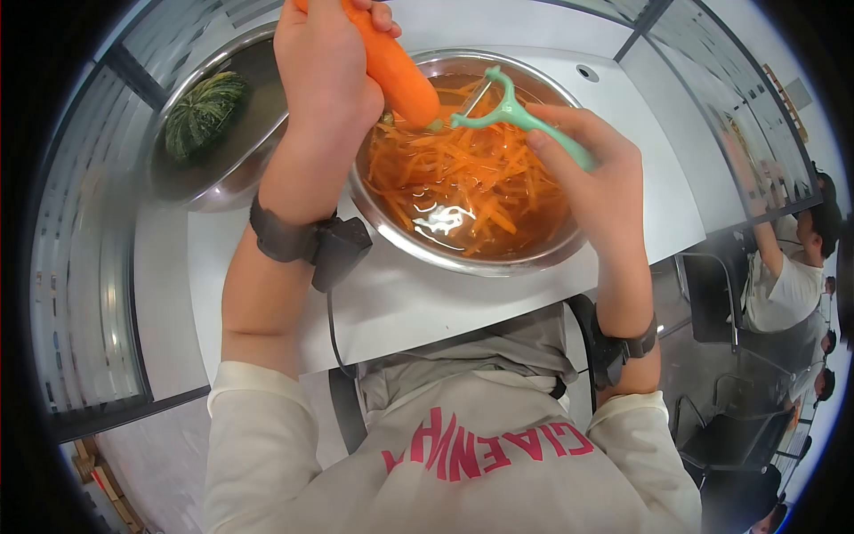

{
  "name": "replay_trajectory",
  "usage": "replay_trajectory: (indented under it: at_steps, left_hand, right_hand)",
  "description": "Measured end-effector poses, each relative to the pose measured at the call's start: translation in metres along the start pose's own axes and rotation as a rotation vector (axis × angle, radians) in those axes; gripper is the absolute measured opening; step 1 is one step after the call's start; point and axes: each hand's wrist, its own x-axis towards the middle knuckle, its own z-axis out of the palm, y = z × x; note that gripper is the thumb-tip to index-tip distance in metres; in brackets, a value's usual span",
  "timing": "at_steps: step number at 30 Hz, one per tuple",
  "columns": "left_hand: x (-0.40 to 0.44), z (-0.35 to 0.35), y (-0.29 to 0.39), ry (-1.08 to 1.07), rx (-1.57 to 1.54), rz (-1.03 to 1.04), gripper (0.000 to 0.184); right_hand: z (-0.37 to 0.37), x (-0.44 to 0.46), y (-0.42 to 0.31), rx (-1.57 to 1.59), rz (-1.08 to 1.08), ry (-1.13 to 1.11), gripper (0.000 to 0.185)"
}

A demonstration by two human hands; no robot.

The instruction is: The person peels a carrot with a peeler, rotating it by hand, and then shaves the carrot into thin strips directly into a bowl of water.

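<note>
My left hand (327, 53) is wrapped round the upper part of a peeled-looking orange carrot (398, 78), which slants down over a steel bowl (384, 233). In my right hand (594, 160) is a mint-green Y-shaped peeler (513, 111), gripped by its handle. Its blade end is close to the carrot's lower tip, with a small gap between them. Inside the bowl, many orange carrot shreds (471, 182) lie in water. The carrot's upper end is partly hidden by my left fingers.
To the left, a second steel bowl (233, 189) holds water and a dark green ridged squash (205, 114). Both bowls stand on a white table (427, 307) with clear partitions around it. Black chairs (712, 298) and a seated person (787, 276) are at the right.
</note>
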Motion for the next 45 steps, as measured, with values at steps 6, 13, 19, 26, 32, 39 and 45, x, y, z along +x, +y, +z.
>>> replay_trajectory:
  at_steps: [6, 13, 19, 26, 32, 39, 45]
  left_hand:
    - [-0.002, 0.002, -0.001, 0.046, 0.0, -0.065, 0.019]
    - [-0.013, 0.009, 0.001, 0.017, -0.023, -0.101, 0.02]
    - [-0.014, 0.007, 0.0, -0.048, -0.012, -0.044, 0.02]
    - [-0.011, 0.004, -0.005, 0.004, 0.018, -0.057, 0.021]
    - [-0.005, 0.003, 0.0, 0.034, -0.006, -0.033, 0.021]
    - [-0.006, 0.006, 0.006, 0.032, -0.018, -0.029, 0.019]
    - [-0.005, 0.003, 0.001, -0.028, -0.043, -0.046, 0.018]
  right_hand:
    - [0.015, -0.008, -0.015, 0.056, -0.118, -0.001, 0.02]
    - [0.036, -0.003, -0.019, -0.04, -0.335, 0.095, 0.016]
    - [0.037, -0.003, -0.023, -0.106, -0.336, 0.078, 0.017]
    - [0.04, -0.011, -0.015, -0.145, -0.341, 0.082, 0.016]
    - [0.033, -0.013, 0.011, -0.069, -0.253, 0.092, 0.015]
    - [0.013, -0.01, 0.012, -0.519, -0.473, 0.124, 0.024]
    - [-0.005, -0.007, -0.006, -0.99, -0.628, 0.159, 0.045]
